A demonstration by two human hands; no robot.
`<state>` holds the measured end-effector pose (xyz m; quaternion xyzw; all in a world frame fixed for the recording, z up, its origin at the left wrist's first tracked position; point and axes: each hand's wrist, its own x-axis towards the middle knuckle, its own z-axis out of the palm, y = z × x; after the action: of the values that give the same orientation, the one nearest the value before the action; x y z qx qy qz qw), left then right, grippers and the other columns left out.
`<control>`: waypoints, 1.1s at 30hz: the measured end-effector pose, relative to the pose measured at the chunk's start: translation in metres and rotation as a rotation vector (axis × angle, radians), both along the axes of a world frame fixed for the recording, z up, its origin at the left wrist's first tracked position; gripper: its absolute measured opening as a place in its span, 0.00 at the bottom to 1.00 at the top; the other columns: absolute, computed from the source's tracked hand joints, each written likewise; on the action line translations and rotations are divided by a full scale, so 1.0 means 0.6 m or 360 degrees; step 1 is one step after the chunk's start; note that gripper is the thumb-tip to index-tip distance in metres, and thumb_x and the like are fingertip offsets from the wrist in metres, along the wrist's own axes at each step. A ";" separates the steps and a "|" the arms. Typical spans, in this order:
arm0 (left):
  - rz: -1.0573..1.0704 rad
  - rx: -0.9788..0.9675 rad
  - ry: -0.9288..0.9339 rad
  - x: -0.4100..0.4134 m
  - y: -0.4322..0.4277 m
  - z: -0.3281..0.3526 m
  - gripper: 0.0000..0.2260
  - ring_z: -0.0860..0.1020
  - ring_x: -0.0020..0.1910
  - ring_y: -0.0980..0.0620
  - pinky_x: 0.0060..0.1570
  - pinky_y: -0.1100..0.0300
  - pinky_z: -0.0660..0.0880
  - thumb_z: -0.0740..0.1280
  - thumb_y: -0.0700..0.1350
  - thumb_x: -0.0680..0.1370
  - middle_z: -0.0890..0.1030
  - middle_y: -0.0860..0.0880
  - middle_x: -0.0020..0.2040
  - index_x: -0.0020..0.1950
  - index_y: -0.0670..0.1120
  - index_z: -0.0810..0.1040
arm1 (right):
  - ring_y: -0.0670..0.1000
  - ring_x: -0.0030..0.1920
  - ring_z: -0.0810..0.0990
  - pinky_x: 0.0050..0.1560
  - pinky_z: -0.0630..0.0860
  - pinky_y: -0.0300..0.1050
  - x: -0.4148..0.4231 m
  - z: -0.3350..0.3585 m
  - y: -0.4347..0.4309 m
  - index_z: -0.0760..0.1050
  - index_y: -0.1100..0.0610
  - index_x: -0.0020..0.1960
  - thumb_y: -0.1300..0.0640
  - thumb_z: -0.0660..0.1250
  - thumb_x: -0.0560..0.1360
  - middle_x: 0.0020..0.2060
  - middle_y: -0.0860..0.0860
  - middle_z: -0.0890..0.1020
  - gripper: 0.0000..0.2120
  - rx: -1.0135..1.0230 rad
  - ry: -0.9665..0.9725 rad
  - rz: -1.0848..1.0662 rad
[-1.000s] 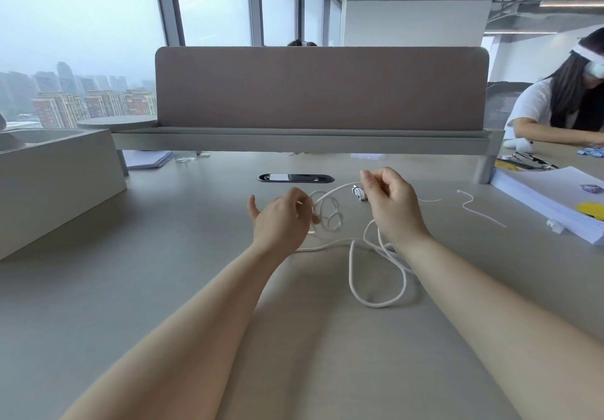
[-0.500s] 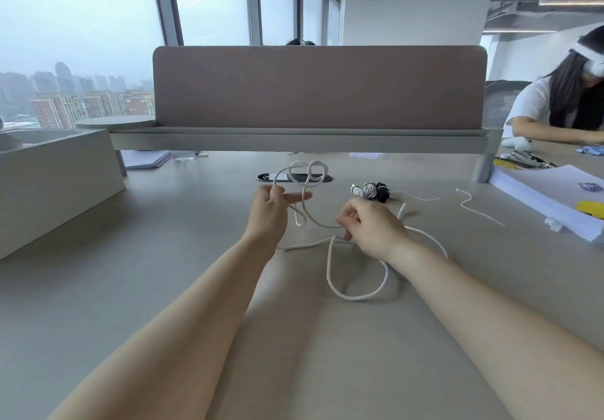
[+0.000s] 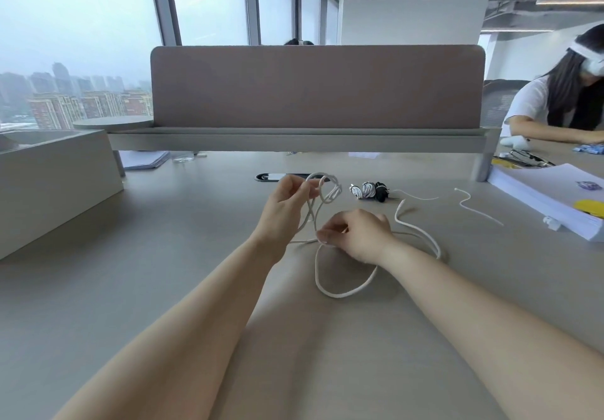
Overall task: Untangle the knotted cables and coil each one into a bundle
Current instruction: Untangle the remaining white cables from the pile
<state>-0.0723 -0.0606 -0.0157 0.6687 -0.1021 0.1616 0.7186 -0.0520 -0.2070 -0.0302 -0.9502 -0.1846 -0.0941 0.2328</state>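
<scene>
the left hand (image 3: 285,206) pinches the raised, knotted loops of a thin white round cable (image 3: 341,295) between thumb and fingers, above the pale grey desk (image 3: 163,289). the right hand (image 3: 362,236), lower down, pinches the same cable close to the desktop. the slack lies looped under the right wrist. beyond, small coiled white and black cable bundles (image 3: 369,190) rest near a loose white cord (image 3: 474,209).

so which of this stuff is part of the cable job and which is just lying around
Job: knotted white cable, held by left hand and right hand; small coiled white and black cable bundles; loose wavy white cable.
Lying about: stack of white paper; brown desk divider panel; black oval desk grommet.
</scene>
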 end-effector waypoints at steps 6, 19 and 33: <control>-0.0101 -0.0355 0.0105 -0.003 0.008 0.010 0.08 0.84 0.40 0.52 0.48 0.60 0.77 0.53 0.40 0.84 0.85 0.48 0.40 0.48 0.42 0.69 | 0.50 0.50 0.78 0.52 0.59 0.46 0.000 -0.006 -0.003 0.80 0.52 0.46 0.46 0.61 0.76 0.42 0.47 0.83 0.12 -0.0288 -0.0113 -0.0081; 0.0368 0.0038 0.0318 0.000 -0.008 0.007 0.09 0.71 0.24 0.57 0.36 0.60 0.71 0.56 0.48 0.83 0.71 0.50 0.32 0.47 0.45 0.70 | 0.51 0.47 0.80 0.59 0.70 0.51 0.005 -0.010 -0.006 0.75 0.51 0.47 0.53 0.65 0.77 0.40 0.43 0.83 0.02 0.0367 -0.0255 0.0138; 0.0770 -0.0109 0.0213 0.007 0.012 0.007 0.09 0.72 0.32 0.54 0.21 0.70 0.68 0.56 0.45 0.83 0.75 0.46 0.43 0.57 0.42 0.71 | 0.49 0.39 0.79 0.46 0.76 0.53 -0.005 -0.002 0.012 0.78 0.55 0.47 0.51 0.65 0.75 0.39 0.46 0.81 0.08 0.0602 -0.0728 0.0486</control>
<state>-0.0678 -0.0532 -0.0116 0.6582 0.1143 0.2876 0.6863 -0.0548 -0.1997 -0.0313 -0.8059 -0.3515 -0.3015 0.3690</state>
